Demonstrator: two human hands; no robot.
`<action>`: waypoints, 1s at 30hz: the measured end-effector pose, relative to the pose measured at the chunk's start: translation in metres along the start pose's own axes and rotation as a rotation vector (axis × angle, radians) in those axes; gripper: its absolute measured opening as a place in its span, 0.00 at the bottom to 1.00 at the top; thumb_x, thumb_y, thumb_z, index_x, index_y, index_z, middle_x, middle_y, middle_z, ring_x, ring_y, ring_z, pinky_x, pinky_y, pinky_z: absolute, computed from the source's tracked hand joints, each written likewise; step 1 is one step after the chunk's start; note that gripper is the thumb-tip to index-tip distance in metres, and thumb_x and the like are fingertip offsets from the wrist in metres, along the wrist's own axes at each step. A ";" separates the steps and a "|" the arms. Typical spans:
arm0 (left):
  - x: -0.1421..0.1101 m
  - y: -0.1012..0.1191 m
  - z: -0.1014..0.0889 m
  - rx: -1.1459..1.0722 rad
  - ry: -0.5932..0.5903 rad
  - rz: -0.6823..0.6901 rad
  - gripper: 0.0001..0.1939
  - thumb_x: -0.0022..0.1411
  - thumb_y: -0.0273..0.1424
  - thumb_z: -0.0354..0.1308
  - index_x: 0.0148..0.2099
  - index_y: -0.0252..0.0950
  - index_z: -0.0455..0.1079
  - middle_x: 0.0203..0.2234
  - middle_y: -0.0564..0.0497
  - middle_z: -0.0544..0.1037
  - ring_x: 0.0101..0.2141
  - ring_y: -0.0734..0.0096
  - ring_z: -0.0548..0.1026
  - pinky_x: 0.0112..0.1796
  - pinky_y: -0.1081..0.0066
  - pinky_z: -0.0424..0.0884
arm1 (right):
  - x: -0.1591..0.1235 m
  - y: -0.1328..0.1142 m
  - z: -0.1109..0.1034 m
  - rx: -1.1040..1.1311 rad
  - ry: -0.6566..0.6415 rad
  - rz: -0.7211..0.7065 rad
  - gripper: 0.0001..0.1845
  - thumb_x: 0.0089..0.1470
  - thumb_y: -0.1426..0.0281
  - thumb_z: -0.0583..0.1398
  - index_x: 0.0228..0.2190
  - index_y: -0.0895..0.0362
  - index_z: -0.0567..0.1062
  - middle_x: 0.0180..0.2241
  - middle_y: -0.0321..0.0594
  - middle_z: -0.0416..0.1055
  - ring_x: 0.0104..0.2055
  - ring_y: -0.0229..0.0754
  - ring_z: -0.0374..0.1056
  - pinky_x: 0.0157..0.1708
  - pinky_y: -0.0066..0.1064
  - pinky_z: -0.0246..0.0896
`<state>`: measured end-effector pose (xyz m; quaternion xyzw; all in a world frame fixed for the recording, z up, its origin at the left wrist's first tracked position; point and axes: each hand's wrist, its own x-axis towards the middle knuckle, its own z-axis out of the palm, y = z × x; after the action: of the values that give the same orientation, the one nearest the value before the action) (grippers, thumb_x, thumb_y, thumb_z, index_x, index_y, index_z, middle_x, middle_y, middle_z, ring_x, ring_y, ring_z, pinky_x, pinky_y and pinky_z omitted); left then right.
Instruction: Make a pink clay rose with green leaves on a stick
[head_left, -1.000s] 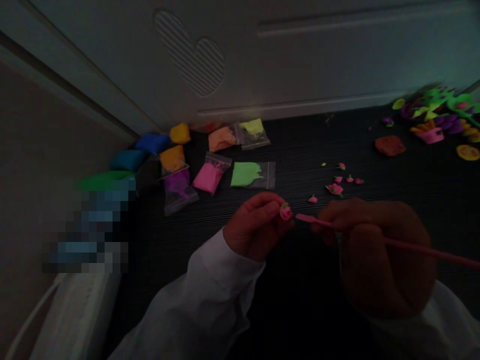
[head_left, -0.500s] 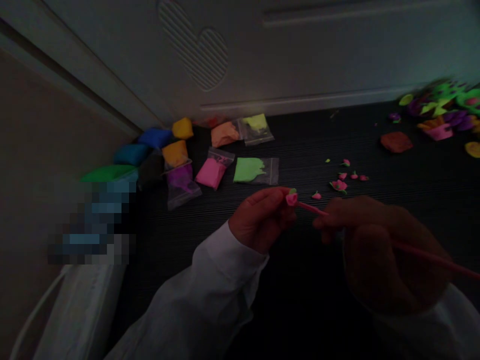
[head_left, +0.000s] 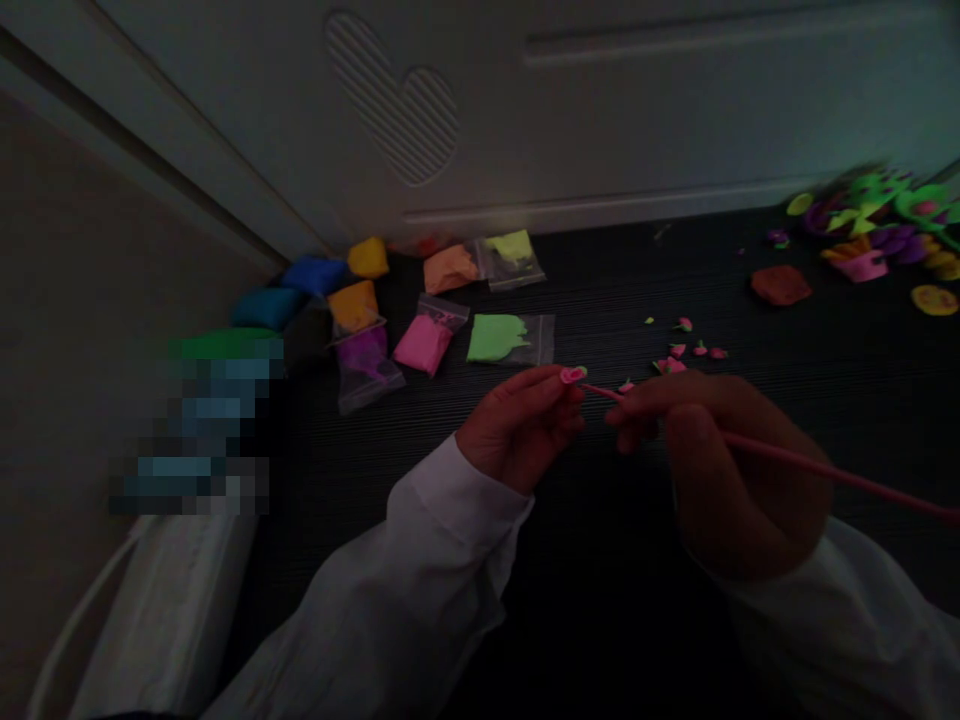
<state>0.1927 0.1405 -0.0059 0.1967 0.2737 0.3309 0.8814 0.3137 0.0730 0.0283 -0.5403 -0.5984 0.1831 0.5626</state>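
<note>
Between the thumb and fingertips of my left hand (head_left: 519, 420) is a small pink clay flower (head_left: 572, 375) with a bit of green on it. My right hand (head_left: 739, 465) is closed around a thin pink modelling tool (head_left: 832, 473), held like a pen. The tool's narrow tip points left and reaches the flower or stops just beside it; I cannot tell which. Beyond my right fingers lie several small pink clay flowers (head_left: 700, 348) with green leaves, one of them partly hidden by the hand.
Bags of coloured clay, among them pink (head_left: 427, 338), green (head_left: 499, 338) and purple (head_left: 364, 355), lie at the left and centre. A reddish-brown clay lump (head_left: 781, 285) and colourful clay models (head_left: 885, 215) sit at the right. A pale panel with a heart relief (head_left: 401, 110) stands behind.
The flower has been turned in my left fingers, its green part now towards the right. My right hand and the tool have shifted left and slightly up, covering part of a loose flower.
</note>
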 end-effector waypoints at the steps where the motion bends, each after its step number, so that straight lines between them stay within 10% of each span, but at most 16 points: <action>1: 0.000 0.000 0.000 -0.003 -0.002 -0.003 0.04 0.47 0.27 0.56 0.29 0.33 0.69 0.21 0.54 0.72 0.26 0.80 0.69 0.30 0.76 0.65 | 0.000 0.000 0.000 0.001 -0.003 -0.001 0.10 0.50 0.73 0.51 0.32 0.54 0.70 0.28 0.33 0.68 0.27 0.32 0.64 0.29 0.26 0.59; 22: -0.008 -0.002 0.001 0.038 -0.136 -0.074 0.06 0.41 0.24 0.60 0.26 0.35 0.69 0.23 0.55 0.72 0.29 0.76 0.70 0.33 0.72 0.65 | -0.002 -0.008 -0.003 0.300 0.228 0.095 0.08 0.50 0.71 0.52 0.24 0.56 0.70 0.21 0.36 0.65 0.21 0.36 0.62 0.20 0.32 0.55; 30: -0.009 -0.004 0.000 0.056 -0.276 -0.024 0.06 0.42 0.21 0.59 0.27 0.35 0.70 0.22 0.56 0.72 0.26 0.79 0.69 0.29 0.76 0.64 | 0.002 -0.024 -0.009 0.339 0.053 0.084 0.08 0.50 0.65 0.51 0.27 0.52 0.68 0.17 0.35 0.60 0.18 0.35 0.56 0.17 0.32 0.51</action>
<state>0.1889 0.1316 -0.0044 0.2617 0.1615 0.2823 0.9087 0.3111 0.0630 0.0518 -0.4667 -0.5209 0.2906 0.6530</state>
